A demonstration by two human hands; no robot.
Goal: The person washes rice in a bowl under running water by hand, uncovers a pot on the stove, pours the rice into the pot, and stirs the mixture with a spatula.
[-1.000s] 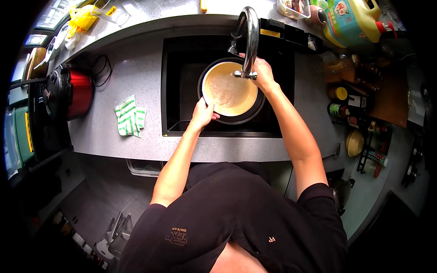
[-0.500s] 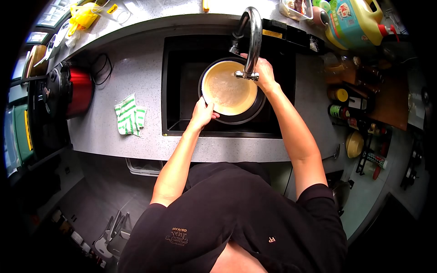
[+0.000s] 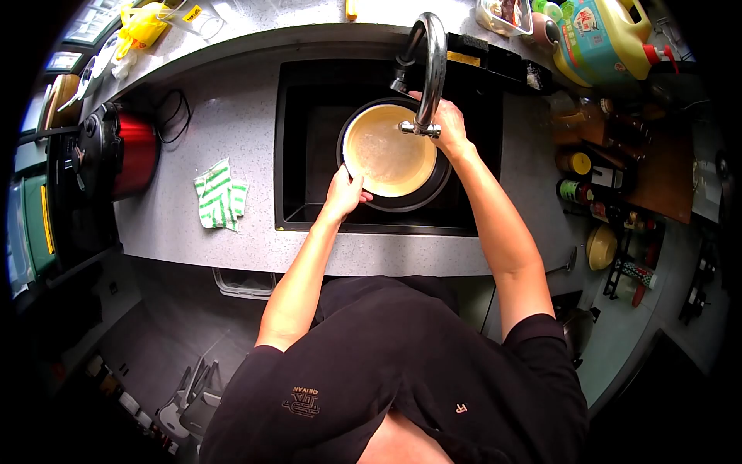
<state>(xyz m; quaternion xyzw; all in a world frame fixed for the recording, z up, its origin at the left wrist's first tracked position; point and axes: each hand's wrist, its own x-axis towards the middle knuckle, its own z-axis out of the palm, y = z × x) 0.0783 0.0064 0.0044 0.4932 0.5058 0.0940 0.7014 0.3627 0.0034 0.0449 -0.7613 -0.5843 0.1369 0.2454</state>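
Observation:
A round cream-yellow bowl [image 3: 379, 182] with cloudy, bubbly water in it is held over the sink, under the tap [image 3: 434, 77]. Directly beneath or around it shows the dark rim of a larger round vessel [image 3: 429, 197]. My left hand [image 3: 342, 193] is closed on the bowl's lower left edge, thumb near the rim and fingers underneath. At the upper right edge, my right hand [image 3: 450, 127] is curled round the bowl's side. The tap's spout hides part of those fingers.
The black sink [image 3: 309, 155] surrounds the bowl. A green-and-white striped cloth [image 3: 220, 197] lies on the left counter, near a red-and-black cooker [image 3: 127, 151]. A large detergent jug [image 3: 599, 39] stands at the back right, with jars [image 3: 576, 162] along the right side.
The water surface in the bowl looks slightly different, with bubbles shifted. Both hands and the bowl stay in nearly the same place.

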